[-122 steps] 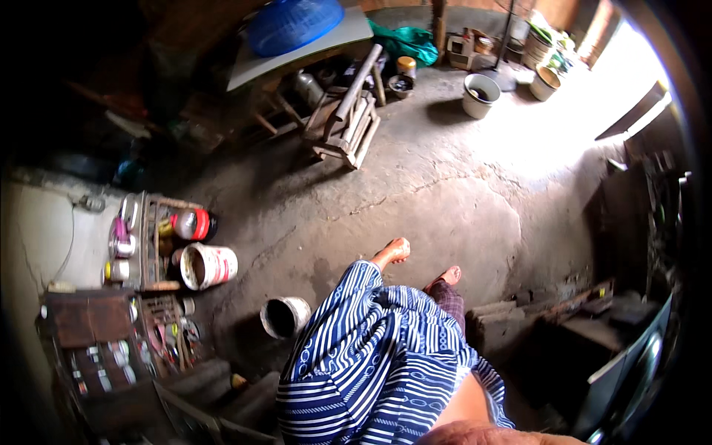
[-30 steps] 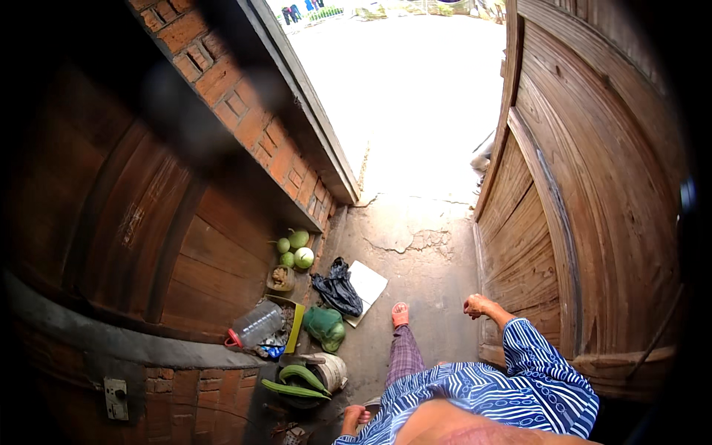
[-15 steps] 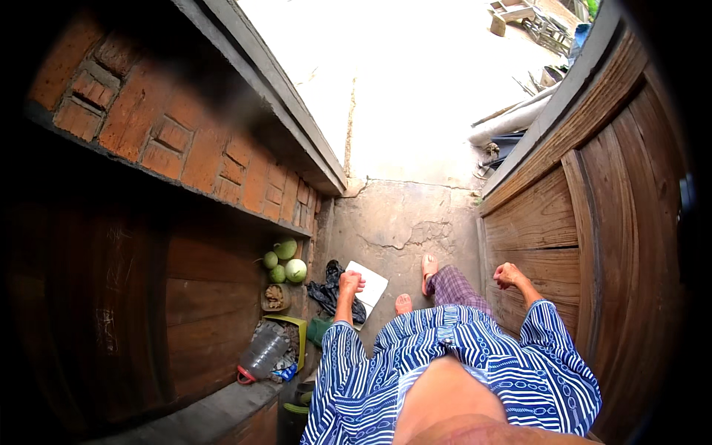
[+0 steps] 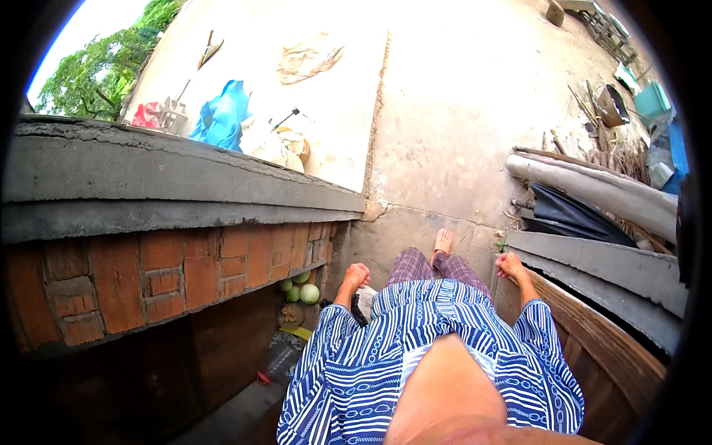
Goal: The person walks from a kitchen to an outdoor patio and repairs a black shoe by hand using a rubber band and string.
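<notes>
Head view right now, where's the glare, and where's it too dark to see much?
Head view: the pale ground outside is washed out toward the top; same head view: deep shadow hides most detail below the brick wall, lower left, and the corners are black.

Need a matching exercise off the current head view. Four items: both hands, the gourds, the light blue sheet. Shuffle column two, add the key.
Column one
1. Left hand
2. Right hand
3. Round gourds
4. Light blue sheet

Column two
A. Pale green, grouped together
B. By the far end of the wooden door
C. Outdoors, past the grey concrete ledge
D. In the picture, between the brick wall and the checked trousers

Pairs: 1-D, 2-B, 3-A, 4-C
</notes>
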`<state>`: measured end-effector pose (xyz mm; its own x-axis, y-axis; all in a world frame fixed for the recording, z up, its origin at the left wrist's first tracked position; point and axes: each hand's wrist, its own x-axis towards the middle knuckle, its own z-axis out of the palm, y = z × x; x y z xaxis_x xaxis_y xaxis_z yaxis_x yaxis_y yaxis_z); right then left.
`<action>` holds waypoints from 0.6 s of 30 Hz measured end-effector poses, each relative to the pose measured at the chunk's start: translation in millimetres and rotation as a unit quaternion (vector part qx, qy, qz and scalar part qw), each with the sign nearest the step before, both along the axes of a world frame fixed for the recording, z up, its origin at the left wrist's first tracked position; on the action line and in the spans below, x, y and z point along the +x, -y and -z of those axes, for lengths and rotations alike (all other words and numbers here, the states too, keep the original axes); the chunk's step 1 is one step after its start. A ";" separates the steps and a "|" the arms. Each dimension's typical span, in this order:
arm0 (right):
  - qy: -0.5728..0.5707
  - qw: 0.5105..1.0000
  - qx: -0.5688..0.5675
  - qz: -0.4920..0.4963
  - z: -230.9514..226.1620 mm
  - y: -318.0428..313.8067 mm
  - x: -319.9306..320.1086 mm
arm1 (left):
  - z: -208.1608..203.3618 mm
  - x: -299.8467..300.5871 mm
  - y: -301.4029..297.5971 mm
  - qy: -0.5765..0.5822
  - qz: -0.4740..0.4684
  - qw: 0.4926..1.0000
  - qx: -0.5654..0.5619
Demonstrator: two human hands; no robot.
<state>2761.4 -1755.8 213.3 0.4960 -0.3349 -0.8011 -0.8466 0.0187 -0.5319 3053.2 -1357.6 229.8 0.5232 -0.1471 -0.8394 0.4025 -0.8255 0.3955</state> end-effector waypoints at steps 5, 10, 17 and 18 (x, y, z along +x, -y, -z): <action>0.039 0.997 -0.069 -0.004 -25.4 115.8 116.7 | -15.9 61.3 82.4 0.001 -0.056 0.998 -0.004; 0.054 0.996 -0.061 0.043 -22.5 223.0 195.6 | -3.7 148.4 150.8 -0.021 -0.045 0.998 0.026; -0.004 1.000 -0.018 0.005 -32.3 333.8 241.2 | 40.4 334.6 313.6 0.033 -0.073 0.986 -0.149; -0.028 0.999 -0.010 0.011 -34.6 345.8 256.3 | 39.1 357.7 337.3 0.034 -0.054 0.988 -0.142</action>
<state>3017.8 -2101.6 247.9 0.4428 -0.3615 -0.8205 -0.8746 0.0275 -0.4841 3410.9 -1694.9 190.7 0.6033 -0.3113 -0.7343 0.4466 -0.6309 0.6344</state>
